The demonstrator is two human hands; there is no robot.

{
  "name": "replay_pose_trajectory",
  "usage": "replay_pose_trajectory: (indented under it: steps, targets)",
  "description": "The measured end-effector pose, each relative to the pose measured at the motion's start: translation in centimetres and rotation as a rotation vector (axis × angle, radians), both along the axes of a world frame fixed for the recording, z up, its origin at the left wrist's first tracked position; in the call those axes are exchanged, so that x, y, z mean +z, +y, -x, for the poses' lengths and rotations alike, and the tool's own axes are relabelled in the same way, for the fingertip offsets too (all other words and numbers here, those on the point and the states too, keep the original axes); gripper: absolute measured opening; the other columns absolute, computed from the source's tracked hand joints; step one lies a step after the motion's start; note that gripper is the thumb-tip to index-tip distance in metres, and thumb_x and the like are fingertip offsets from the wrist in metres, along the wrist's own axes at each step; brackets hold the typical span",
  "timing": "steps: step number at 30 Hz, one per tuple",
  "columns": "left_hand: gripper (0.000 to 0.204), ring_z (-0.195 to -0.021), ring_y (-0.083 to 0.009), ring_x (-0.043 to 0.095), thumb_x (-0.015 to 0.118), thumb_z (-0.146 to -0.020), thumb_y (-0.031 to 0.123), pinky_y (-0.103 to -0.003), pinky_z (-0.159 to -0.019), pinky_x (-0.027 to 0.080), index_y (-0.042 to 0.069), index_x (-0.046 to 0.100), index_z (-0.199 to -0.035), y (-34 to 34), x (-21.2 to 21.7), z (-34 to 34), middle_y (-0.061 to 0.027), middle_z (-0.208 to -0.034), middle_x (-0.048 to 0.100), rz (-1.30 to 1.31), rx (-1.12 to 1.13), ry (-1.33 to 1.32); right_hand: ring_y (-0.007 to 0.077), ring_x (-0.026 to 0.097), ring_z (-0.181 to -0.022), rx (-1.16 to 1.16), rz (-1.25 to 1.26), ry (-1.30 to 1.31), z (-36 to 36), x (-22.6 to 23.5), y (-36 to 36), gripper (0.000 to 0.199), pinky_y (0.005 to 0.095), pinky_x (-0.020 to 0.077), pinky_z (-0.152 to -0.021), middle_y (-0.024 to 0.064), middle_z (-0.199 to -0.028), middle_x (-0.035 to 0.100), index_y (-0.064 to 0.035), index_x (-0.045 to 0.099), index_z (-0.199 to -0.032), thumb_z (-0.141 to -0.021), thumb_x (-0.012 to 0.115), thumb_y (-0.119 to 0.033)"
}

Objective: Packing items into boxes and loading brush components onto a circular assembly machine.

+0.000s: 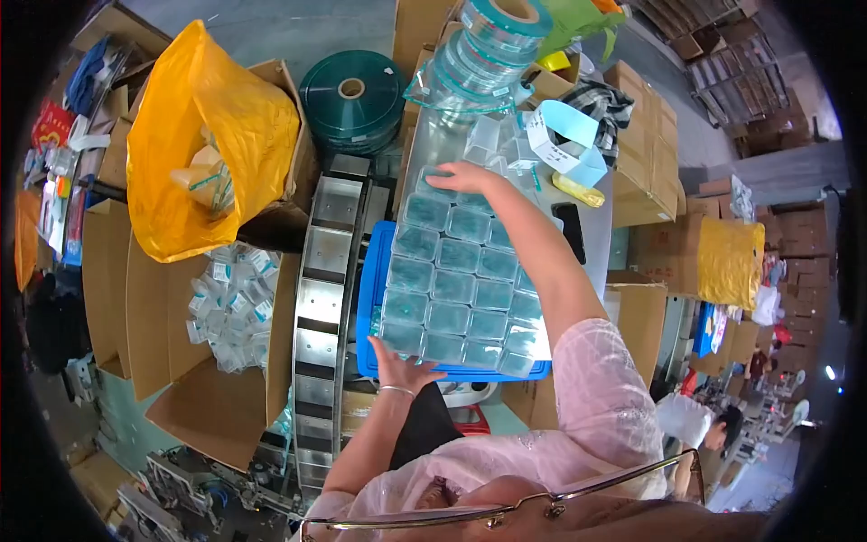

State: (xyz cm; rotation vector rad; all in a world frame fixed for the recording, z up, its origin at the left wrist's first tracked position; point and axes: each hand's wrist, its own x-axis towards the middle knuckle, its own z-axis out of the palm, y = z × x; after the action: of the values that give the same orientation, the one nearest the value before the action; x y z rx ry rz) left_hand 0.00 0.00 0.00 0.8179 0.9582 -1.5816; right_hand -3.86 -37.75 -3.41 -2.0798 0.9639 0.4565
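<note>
Far left of the fingers there's a yellow bag (203, 144) in a carton and a box of small packets (230, 303). Left hand (404, 368) has its fingers spread flat, pressing the near edge of the clear blister sheet (461, 280) lying on the blue tray (372, 298). Right hand (462, 176) is open too, fingertips on the far edge. Looks like lining the sheet up; next it probably needs an even press, both ends together.
</note>
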Motion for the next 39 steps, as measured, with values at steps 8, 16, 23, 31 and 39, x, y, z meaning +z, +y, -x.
replay_pose_trajectory:
  steps: [8,16,23,31,39]
  targets:
    - [0.091,-0.124,-0.039,0.016,0.025,-0.064,0.08,-0.065,-0.091,0.01,0.021,0.019,-0.134,-0.6,-1.4,1.5,-0.0092,-0.14,0.014,0.315,0.196,-0.027,0.0284,0.044,-0.111,-0.049,-0.022,-0.038,-0.5,0.5,1.2,0.082,0.0331,0.0343,-0.092,0.0163,-0.117,0.049,-0.004,0.047,-0.117,-0.066,0.049,-0.067]
    - [0.092,-0.123,-0.0362,0.022,0.039,-0.063,0.077,-0.062,-0.09,0.02,0.021,0.02,-0.133,5.6,-2.7,-0.1,-0.007,-0.138,0.021,0.134,0.316,-0.221,0.022,0.036,-0.118,-0.007,-0.001,-0.209,-4.2,3.7,7.0,0.058,0.0309,0.0271,-0.097,0.0137,-0.126,0.04,0.0015,0.041,-0.121,-0.081,0.052,-0.04]
    - [0.094,-0.123,-0.0297,0.023,0.044,-0.063,0.074,-0.057,-0.088,0.024,0.024,0.008,-0.134,23.2,2.3,3.1,-0.0074,-0.137,0.019,-0.137,0.613,-0.516,0.019,0.042,-0.106,0.198,-0.324,-0.454,-10.5,8.8,26.7,0.049,0.0296,0.0305,-0.091,0.008,-0.116,0.047,0.0002,0.041,-0.119,-0.086,0.044,-0.035]
    - [0.091,-0.117,-0.0236,0.032,0.052,-0.066,0.065,-0.04,-0.092,0.032,0.009,0.021,-0.13,50.4,13.0,18.9,-0.012,-0.128,0.031,-0.438,1.135,-0.568,0.0189,0.043,-0.104,0.61,-0.59,-0.369,-6.2,15.2,61.1,0.046,0.0301,0.034,-0.089,0.009,-0.118,0.044,-0.0009,0.037,-0.123,-0.087,0.045,-0.028]
    - [0.072,-0.109,-0.0213,0.04,0.043,-0.077,0.06,-0.038,-0.089,0.035,0.01,0.027,-0.126,67.6,9.7,44.3,-0.0083,-0.119,0.04,-0.722,1.887,-0.53,0.0154,0.045,-0.099,1.267,-0.675,-0.187,7.6,19.6,101.8,0.039,0.0284,0.0346,-0.087,0.0066,-0.111,0.05,-0.0011,0.042,-0.118,-0.087,0.047,-0.023]
